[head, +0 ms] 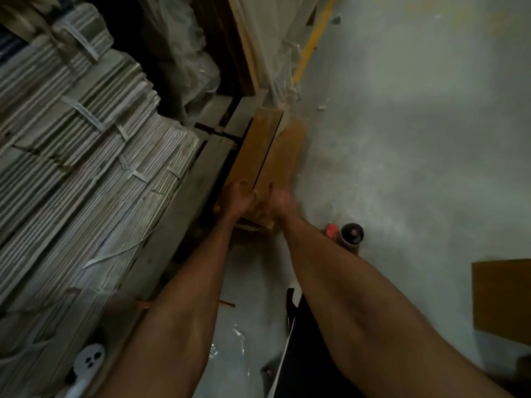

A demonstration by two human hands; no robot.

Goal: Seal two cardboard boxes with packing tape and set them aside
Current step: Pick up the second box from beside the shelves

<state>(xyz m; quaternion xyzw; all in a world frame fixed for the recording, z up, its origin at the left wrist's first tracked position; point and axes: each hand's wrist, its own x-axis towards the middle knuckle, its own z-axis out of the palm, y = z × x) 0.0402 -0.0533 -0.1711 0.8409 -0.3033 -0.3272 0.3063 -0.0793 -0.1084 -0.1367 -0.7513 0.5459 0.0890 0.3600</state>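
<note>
A brown cardboard box [265,153] stands on the concrete floor beside a wooden pallet, its top flaps meeting along a dark seam. My left hand [237,198] grips its near left corner, fingers curled over the edge. At the near right corner my right hand [280,202] holds the box too; it is blurred. A tape dispenser [346,234] with a red handle and a dark roll lies on the floor just right of my right forearm. Another piece of brown cardboard [501,300], perhaps a second box, shows at the right edge.
Bundled stacks of flat cardboard [80,156] tied with white straps fill the left on a pallet [184,196]. Plastic-wrapped goods [184,58] stand behind. A yellow floor line [313,38] runs at the top. Crumpled plastic film [230,354] lies near my feet.
</note>
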